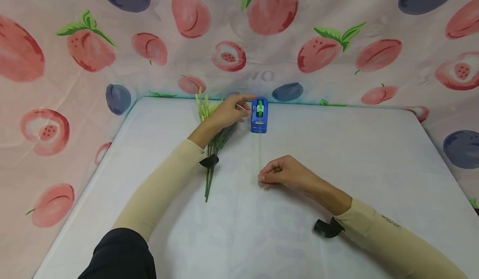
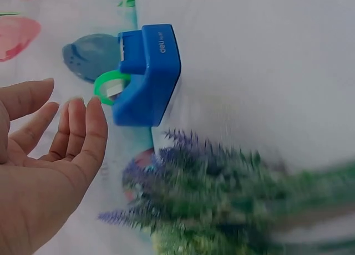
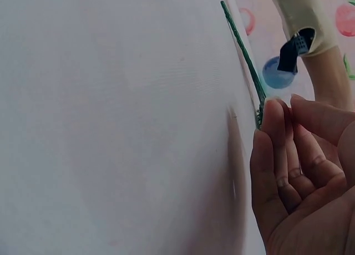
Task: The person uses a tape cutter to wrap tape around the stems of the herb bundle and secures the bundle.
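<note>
A blue tape dispenser (image 1: 259, 117) with a green tape core (image 2: 112, 87) stands near the far edge of the table. From its front end a faint strip of clear tape (image 1: 260, 150) runs toward my right hand (image 1: 286, 173), which pinches the tape's end between thumb and fingers. My left hand (image 1: 232, 110) is just left of the dispenser, fingers loosely bent and holding nothing. Beneath the left forearm lies a bunch of artificial flowers (image 1: 209, 179), with yellow and purple heads pointing away and green stems toward me.
Fruit-printed cloth (image 1: 228, 56) hangs behind the white-covered table (image 1: 355, 154) and along its sides. A black wrist camera (image 1: 328, 228) sits under the right sleeve, and another black wrist camera (image 1: 209, 161) on the left wrist overlaps the stems.
</note>
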Tool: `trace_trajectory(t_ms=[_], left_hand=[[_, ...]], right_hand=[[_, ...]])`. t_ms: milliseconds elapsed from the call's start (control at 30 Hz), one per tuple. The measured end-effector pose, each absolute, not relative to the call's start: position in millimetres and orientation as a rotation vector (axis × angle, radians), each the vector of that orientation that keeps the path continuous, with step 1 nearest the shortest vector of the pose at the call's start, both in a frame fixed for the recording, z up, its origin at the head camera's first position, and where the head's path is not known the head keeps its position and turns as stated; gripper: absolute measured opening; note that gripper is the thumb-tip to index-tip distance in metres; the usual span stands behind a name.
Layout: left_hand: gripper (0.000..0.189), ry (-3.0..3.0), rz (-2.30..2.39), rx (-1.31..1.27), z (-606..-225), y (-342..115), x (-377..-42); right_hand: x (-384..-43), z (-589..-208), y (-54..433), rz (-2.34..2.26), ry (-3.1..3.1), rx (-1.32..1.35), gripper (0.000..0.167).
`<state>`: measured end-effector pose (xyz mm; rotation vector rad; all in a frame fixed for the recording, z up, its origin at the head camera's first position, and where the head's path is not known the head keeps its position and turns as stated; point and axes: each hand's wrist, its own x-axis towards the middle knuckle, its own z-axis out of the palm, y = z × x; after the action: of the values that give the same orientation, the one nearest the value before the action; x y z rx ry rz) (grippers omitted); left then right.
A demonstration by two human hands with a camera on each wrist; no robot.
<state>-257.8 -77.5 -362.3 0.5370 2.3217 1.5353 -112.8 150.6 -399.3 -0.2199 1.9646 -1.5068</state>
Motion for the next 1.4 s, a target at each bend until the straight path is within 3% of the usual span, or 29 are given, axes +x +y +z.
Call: trace_trajectory(t_ms=[967,1400], left_hand=[[0.047,2.354,1.377,0.452,-366,-169,-182],[0.054,2.411,1.195,0.359,-382,-183,-151]], right_hand=[[-116,-400,150,-1.506,1.949,-0.265,0.019],[-115,-398,149,-1.504,1.948,-0.264,0.019]])
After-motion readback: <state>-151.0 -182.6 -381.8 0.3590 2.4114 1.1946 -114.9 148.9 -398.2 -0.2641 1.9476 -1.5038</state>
